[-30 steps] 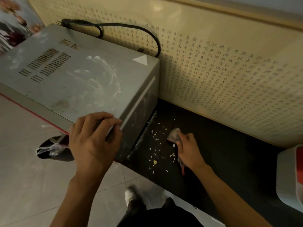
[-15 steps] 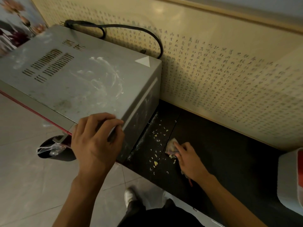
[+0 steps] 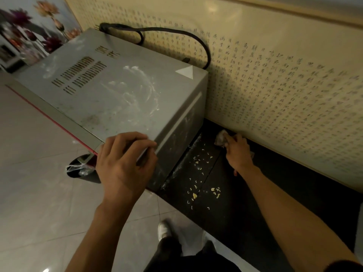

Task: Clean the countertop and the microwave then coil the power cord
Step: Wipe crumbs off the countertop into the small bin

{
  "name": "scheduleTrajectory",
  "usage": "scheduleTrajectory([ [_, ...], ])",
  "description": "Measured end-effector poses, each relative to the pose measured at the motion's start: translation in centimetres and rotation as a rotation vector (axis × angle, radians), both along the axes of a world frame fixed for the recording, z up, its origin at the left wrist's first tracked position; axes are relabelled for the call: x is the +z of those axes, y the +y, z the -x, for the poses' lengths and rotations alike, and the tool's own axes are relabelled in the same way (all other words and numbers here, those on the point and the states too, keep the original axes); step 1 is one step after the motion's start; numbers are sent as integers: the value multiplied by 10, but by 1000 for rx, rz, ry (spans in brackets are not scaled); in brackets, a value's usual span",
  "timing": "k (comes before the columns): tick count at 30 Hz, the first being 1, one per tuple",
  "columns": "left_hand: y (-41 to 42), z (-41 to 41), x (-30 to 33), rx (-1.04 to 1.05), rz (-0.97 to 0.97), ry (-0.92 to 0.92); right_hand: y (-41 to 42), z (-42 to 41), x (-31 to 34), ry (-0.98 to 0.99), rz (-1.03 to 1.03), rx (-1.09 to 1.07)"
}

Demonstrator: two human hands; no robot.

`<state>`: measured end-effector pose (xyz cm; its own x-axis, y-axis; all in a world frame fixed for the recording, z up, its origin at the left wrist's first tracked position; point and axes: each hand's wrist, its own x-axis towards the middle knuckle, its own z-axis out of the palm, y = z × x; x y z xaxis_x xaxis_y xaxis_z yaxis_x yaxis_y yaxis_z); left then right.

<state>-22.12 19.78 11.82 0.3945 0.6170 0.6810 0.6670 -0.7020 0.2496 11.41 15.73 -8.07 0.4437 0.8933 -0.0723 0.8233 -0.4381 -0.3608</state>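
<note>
A grey microwave (image 3: 110, 91) with white smears on its top stands on the dark countertop (image 3: 275, 183). My left hand (image 3: 123, 163) grips its near right top corner. My right hand (image 3: 237, 152) holds a crumpled grey cloth (image 3: 221, 139) against the countertop at the foot of the wall, just right of the microwave. Several yellowish crumbs (image 3: 200, 177) lie scattered on the countertop between the microwave and my right arm. A black power cord (image 3: 176, 34) loops from the microwave's back along the wall.
A cream wall panel (image 3: 284, 85) covered in small script backs the countertop. A flower picture (image 3: 29, 30) hangs at the far left. Below lies a pale tiled floor (image 3: 39, 193) with a dark bin holding plastic (image 3: 78, 169) and my white shoe (image 3: 164, 229).
My right hand has slid the cloth away from me, from the countertop's middle to the wall's base. The left hand stays on the microwave's corner. The view has shifted slightly.
</note>
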Motion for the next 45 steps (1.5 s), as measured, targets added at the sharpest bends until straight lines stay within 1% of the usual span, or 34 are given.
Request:
scheduleTrajectory([
  [4,0,0,0,10,1,13,-24,13,1,-1,6,281],
  [5,0,0,-1,8,-2,16,-33,15,0,11,31,331],
  [7,1,1,-2,6,-11,18,-46,17,-1,49,79,366],
  [8,1,1,-2,9,-13,19,-50,16,0,94,70,341],
  [10,1,0,-3,17,-13,21,-45,13,3,186,-30,233],
  [12,1,-1,-2,22,-13,18,-26,7,7,186,-106,146],
  [15,1,-1,-2,23,-13,20,13,0,9,127,-111,126],
  [19,-2,-4,1,52,-11,15,63,5,7,152,-13,91],
  [21,-2,-5,1,68,2,12,79,12,3,149,15,165],
  [24,-2,-4,1,85,6,18,84,15,-1,182,-7,261],
  [30,-3,-7,2,108,5,23,67,12,2,139,20,571],
  [33,-4,-7,2,105,5,28,54,22,0,124,16,674],
  [36,-4,-6,2,99,2,34,45,23,0,141,62,748],
  [37,-5,-6,3,96,4,33,41,23,0,159,61,728],
  [39,-5,-6,2,97,8,24,36,24,-1,185,-7,604],
  [41,-5,-6,2,102,9,19,38,22,-3,142,-56,435],
  [42,-5,-6,2,102,8,20,41,21,-3,122,-44,368],
  [43,-4,-6,2,101,8,21,45,22,-2,104,-26,329],
  [45,-4,-6,1,100,9,22,50,28,-2,65,-12,358],
])
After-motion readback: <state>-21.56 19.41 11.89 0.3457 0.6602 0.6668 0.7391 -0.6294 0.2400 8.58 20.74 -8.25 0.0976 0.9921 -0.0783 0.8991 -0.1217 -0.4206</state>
